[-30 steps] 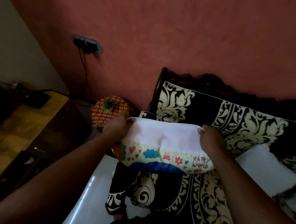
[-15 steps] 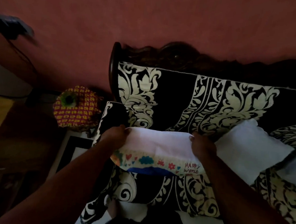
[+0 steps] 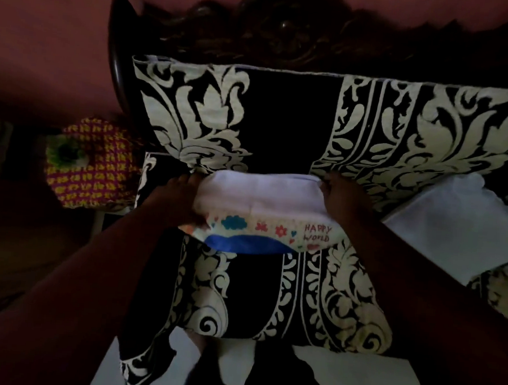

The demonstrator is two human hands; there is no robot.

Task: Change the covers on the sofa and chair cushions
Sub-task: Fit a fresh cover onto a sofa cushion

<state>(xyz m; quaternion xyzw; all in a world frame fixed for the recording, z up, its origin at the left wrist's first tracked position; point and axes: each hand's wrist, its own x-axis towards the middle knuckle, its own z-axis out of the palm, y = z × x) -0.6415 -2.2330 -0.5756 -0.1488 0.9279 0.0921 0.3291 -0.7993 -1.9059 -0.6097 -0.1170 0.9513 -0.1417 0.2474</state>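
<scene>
Two hands of mine hold a white cushion [image 3: 258, 192] by its ends: my left hand [image 3: 180, 199] and right hand [image 3: 341, 198] each grip a side, fingers curled into the printed "HAPPY WORLD" cover [image 3: 262, 230] bunched along its near edge. It hangs over the black-and-cream floral sofa seat [image 3: 330, 291]. A bare white cushion [image 3: 452, 224] lies to the right.

Left hand [image 3: 178, 197] and right hand [image 3: 341, 195] grip, arms outstretched.

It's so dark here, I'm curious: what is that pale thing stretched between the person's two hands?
In the head view, a white cushion with a printed cover reading "HAPPY WORLD" spans from the left hand to the right hand.
</scene>
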